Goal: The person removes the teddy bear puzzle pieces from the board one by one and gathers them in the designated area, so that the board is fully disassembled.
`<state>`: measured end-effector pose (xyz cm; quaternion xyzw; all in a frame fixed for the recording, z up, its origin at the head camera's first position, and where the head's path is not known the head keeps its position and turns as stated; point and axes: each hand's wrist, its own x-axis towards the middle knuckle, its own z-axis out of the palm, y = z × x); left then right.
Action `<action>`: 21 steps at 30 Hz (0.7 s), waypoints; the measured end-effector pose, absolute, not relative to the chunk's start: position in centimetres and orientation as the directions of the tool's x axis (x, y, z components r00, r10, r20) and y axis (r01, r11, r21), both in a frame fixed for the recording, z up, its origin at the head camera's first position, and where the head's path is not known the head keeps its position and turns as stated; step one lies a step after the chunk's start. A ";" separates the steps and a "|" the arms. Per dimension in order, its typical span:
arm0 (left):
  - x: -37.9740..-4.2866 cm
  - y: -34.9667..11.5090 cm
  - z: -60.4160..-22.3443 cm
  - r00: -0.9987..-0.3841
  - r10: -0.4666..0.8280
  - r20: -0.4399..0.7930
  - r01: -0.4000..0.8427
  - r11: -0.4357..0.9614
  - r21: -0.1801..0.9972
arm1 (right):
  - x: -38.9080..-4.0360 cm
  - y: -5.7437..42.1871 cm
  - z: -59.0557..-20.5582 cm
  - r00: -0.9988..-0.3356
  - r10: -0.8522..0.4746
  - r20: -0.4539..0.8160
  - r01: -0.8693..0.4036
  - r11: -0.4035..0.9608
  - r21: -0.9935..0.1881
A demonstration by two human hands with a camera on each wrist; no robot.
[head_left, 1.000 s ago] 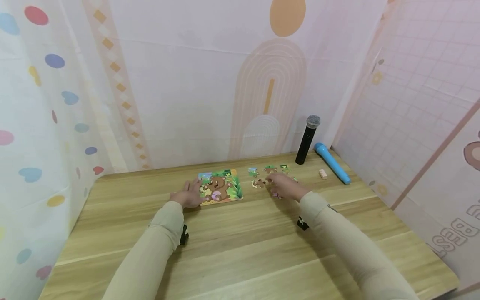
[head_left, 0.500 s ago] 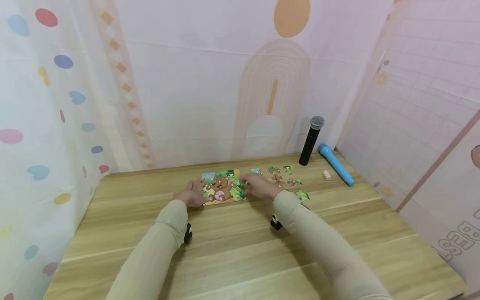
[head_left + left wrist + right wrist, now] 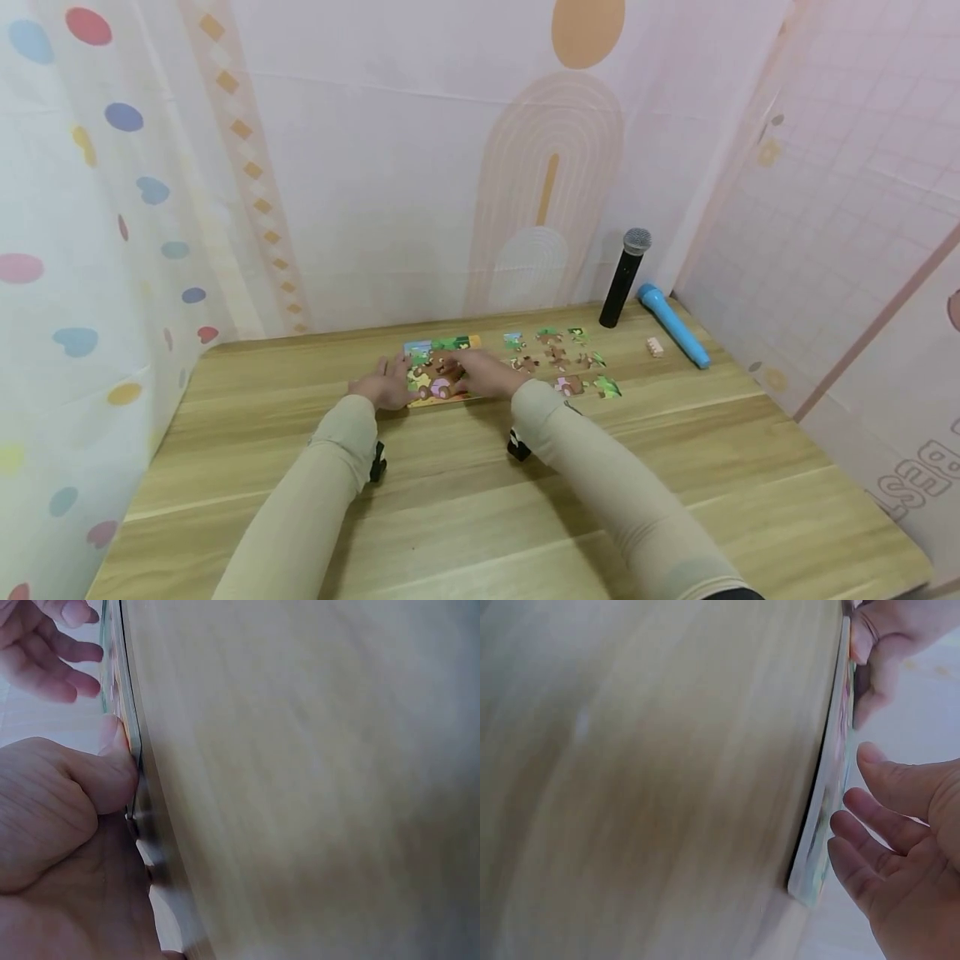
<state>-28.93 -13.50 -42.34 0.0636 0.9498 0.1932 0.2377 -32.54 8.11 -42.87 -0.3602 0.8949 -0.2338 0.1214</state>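
A flat jigsaw board [image 3: 424, 346] with a brown bear picture lies near the back of the table. My left hand [image 3: 381, 387] rests at its left end, fingers stretched out; in the left wrist view its thumb [image 3: 112, 769] touches the near edge. Over the right half of the board is my right hand [image 3: 483, 372], which hides part of the bear. Its fingers [image 3: 866, 844] are loosely curved in the right wrist view, the thumb apart from them, and nothing shows between them. Several loose jigsaw pieces [image 3: 557, 358] lie just right of the board.
A black microphone [image 3: 621, 283] stands upright at the back right. Beside it lies a blue microphone-shaped thing [image 3: 673, 327], with a small pale pink block [image 3: 654, 347] to its left. A printed curtain [image 3: 390, 183] hangs behind the wooden table [image 3: 450, 508].
My right hand has moved left from the loose pieces, past the board's right edge, to over the bear picture. The left hand has stayed at the board's left end.
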 end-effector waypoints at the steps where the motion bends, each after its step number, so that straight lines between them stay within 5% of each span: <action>1: -28.9 -13.5 -42.4 -0.879 0.211 -0.428 0.027 0.918 0.397 | -32.6 7.8 -43.0 -0.703 -0.710 -0.039 -0.599 0.621 -0.506; 8: -29.0 -13.4 -42.5 -0.877 0.201 -0.437 0.027 0.927 0.373 | -32.6 6.7 -43.5 -0.647 -0.762 0.021 -0.682 0.566 -0.464; 21: -28.7 -13.3 -42.1 -0.881 0.195 -0.431 0.029 0.932 0.362 | -31.7 5.4 -43.4 -0.698 -0.716 0.020 -0.650 0.621 -0.438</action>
